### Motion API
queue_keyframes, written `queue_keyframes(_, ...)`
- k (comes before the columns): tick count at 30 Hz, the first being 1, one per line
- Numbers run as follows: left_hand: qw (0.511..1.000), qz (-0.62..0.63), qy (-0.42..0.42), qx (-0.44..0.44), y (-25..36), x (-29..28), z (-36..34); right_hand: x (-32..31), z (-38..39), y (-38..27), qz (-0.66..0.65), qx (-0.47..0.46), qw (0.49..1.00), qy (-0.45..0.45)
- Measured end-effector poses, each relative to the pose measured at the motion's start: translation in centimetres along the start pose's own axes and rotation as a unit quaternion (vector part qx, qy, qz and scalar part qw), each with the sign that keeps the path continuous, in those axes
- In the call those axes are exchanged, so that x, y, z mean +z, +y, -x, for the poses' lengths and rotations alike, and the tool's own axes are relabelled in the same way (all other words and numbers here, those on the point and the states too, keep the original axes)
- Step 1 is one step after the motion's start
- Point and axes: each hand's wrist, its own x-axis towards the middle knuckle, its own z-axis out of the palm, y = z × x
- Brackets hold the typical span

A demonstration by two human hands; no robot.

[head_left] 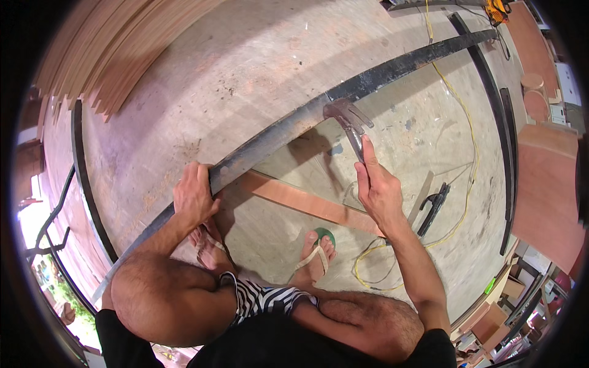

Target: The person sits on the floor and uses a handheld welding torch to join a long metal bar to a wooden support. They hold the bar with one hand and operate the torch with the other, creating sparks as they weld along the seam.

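A long dark metal bar (270,142) runs slantwise across the floor in front of me, from lower left to upper right. My left hand (195,195) is wrapped over the bar near my left foot, its fingers closed on it. In my right hand (381,193) is a claw hammer (350,126), gripped by the handle with the forefinger stretched along it. The hammer head is at the bar's near edge, around its middle; whether it touches cannot be told. Below the bar, a flat reddish wooden strip (313,199) lies on the floor between the bar and my right wrist.
A black welding electrode holder (434,207) lies right of my forearm, beside a yellow cable (471,165). Stacked wooden boards (116,52) stand far left. Dark metal bars (491,92) lie at the right, near wooden panels (546,190). A yellow power tool (497,11) sits far right.
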Motion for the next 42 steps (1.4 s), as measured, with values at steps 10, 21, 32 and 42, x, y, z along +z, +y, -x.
queue_keyframes(10, 0.999, 0.014, 0.03, 0.021, -0.9, 0.6, -1.5, 1.9, 3.3, 0.9, -0.12, 0.122, 0.984, 0.04)
queue_keyframes(21, 0.999, 0.015, 0.028, 0.019, -0.2, 0.2, -1.8, 1.7, 1.9, 12.7, 0.13, 0.17, 0.967, 0.139)
queue_keyframes(32, 0.999, 0.028, -0.026, -0.015, -0.5, -1.1, -1.4, 3.0, -5.8, 8.2, 0.152, 0.067, 0.979, 0.116)
queue_keyframes(42, 0.997, 0.058, -0.053, 0.007, -1.2, -0.2, -1.9, 9.6, -14.2, -11.7, 0.068, -0.355, 0.91, -0.202)
